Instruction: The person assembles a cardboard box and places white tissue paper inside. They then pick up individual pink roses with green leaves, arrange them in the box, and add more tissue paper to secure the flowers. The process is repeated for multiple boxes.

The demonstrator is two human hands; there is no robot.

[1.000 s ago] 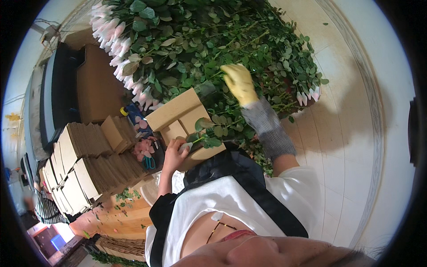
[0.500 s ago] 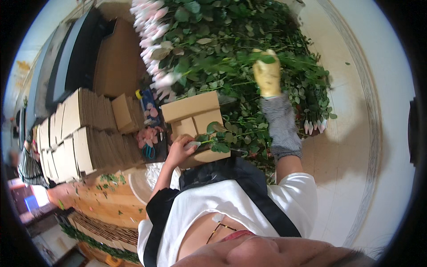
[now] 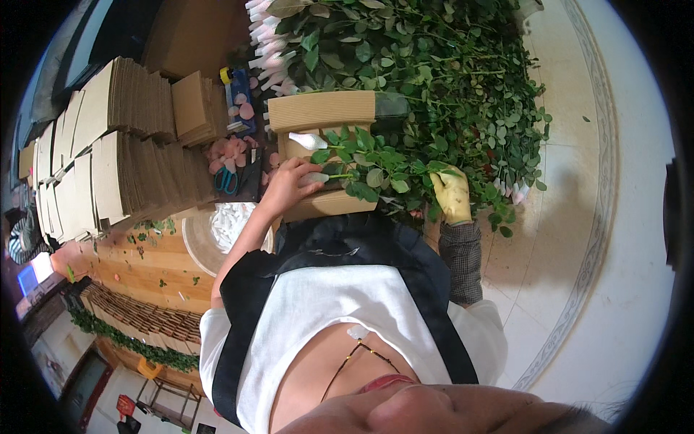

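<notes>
In front of me lies a folded-up cardboard piece [image 3: 325, 112], partly under the leaves. My left hand [image 3: 289, 186] is bare and rests over its left side, its fingers closed on a rose bud in a white sleeve [image 3: 314, 179]. Just beyond the fingers, a second rose [image 3: 307, 141] with a pale sleeved bud lies across the cardboard, its leafy stem pointing right. My right hand [image 3: 452, 194], in a yellow glove, closes around the leafy stem end of a rose at the right. Leaves hide part of its fingertips.
A big heap of leafy roses [image 3: 448, 79] covers the far side, pale buds at its left. Stacks of folded cardboard [image 3: 123, 173] stand left, near blue-handled scissors [image 3: 226, 180], pink petals [image 3: 227, 152] and a tape dispenser [image 3: 237, 98]. A round tub [image 3: 199, 242] holds white sleeves.
My right hand has come down from the heap toward me, bringing a rose whose bud now lies on the cardboard. My left hand stays at its bud. The view has shifted.
</notes>
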